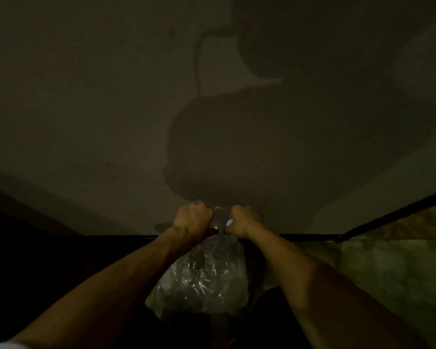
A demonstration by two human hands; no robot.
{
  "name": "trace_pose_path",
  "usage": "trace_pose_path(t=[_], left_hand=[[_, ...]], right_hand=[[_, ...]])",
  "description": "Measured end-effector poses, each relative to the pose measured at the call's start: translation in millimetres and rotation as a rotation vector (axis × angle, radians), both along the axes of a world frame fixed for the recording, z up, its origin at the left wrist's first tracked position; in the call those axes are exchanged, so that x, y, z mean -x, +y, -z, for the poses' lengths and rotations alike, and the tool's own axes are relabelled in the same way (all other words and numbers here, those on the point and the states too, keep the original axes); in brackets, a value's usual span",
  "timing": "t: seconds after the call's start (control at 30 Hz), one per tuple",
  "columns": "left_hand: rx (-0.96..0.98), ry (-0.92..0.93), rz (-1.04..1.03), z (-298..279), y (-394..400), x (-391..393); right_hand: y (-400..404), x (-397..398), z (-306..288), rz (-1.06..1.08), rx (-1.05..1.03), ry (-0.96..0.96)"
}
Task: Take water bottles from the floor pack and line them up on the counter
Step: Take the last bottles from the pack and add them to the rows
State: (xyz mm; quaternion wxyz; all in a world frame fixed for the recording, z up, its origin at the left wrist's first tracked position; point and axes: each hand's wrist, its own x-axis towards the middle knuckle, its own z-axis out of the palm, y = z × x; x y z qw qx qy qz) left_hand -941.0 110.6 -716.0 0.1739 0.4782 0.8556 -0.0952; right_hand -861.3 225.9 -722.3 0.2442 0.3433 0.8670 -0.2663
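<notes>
The scene is very dim. A clear plastic-wrapped pack of water bottles point(207, 280) sits low in the middle of the head view, between my forearms. My left hand point(190, 220) and my right hand point(243, 221) are both closed on the bunched plastic wrap point(219, 217) at the top of the pack, close together and almost touching. A small pale bottle cap point(229, 222) shows between the hands. Single bottles inside the pack are hard to make out.
A plain wall point(111, 109) with my shadow fills the upper view. A dark strip point(300, 237) runs along its base. A mottled greenish surface point(393, 268) lies to the right; the left side is black.
</notes>
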Motion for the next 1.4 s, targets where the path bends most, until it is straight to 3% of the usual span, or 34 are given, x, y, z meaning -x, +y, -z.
trace_pose_path(t=[0.53,0.87,1.03,1.23,1.4], left_hand=[[-0.135,0.094,0.029,-322.6,-9.5,0.7],[-0.454,0.178,-0.029,-468.7,-20.7,7.9],[-0.664,0.193,-0.095,-525.9,-48.3,-6.0],[-0.803,-0.057,-0.230,-584.4,-89.1,-42.3],[-0.879,-0.056,-0.279,-616.4,-127.0,-77.3]], right_hand=[[-6.4,-2.6,-339.0,-0.049,-0.067,0.082],[-7.7,1.7,-498.9,-0.132,-0.234,0.225],[-24.4,-15.1,-557.8,-0.169,-0.238,0.375],[-58.7,-61.8,-608.1,-0.214,-0.271,0.566],[-90.1,-98.5,-637.2,-0.265,-0.297,0.686]])
